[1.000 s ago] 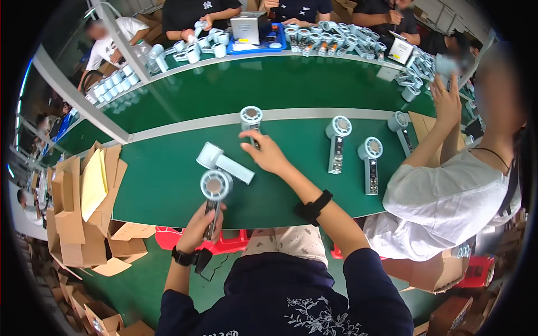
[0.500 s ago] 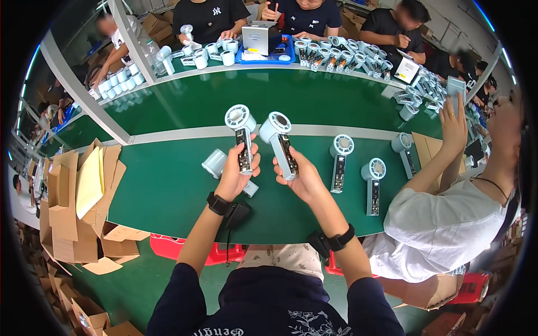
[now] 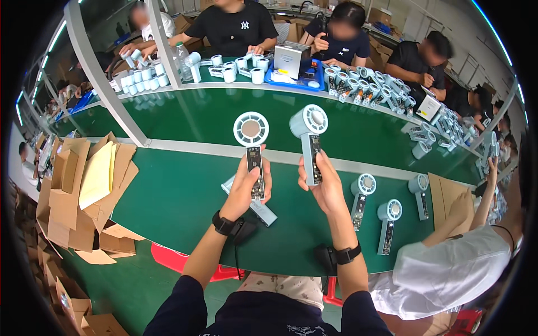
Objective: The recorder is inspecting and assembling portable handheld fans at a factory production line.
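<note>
My left hand is closed round the handle of a pale blue handheld fan, its round head upright and facing me. A dark circuit board shows along the open handle, with my thumb on it. In my right hand is a second handheld fan, its head turned a little to the right and its circuit board also exposed. The two fans are held side by side above the table, apart from each other. Beneath my left hand lies another pale blue fan, mostly hidden by that hand.
Several fans with exposed boards, such as this fan, lie on the green table to my right. Cardboard boxes stand at the left. A metal rail crosses ahead. A co-worker's white sleeve is close on the right.
My hands and the two fans have moved farther apart. The right fan has swung from leaning left to nearly upright, and the left fan's head faces me more squarely. The whole view has shifted.
</note>
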